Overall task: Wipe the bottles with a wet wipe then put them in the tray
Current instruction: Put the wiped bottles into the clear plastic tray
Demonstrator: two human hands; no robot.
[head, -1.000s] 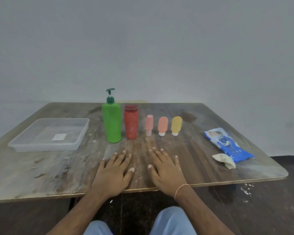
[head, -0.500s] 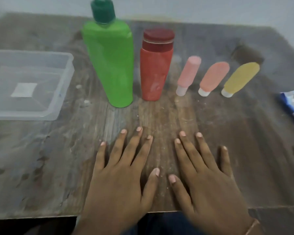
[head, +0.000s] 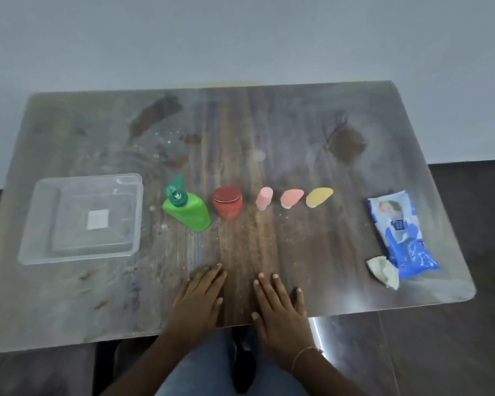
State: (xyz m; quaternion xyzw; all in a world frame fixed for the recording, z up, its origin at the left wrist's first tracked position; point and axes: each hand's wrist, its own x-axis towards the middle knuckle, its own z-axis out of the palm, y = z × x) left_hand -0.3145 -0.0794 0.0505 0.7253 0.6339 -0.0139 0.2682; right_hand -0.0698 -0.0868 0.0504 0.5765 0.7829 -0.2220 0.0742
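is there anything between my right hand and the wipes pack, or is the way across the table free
Nothing visible stands in the way. The right hand lies flat at the near edge, and only bare table lies between it and the blue wipes pack. A crumpled wipe lies beside the pack's near end. The bottles stand farther back.

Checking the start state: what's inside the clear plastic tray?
The clear plastic tray holds no bottles. Only a small white square label shows at its floor; whether it is stuck inside or underneath cannot be told.
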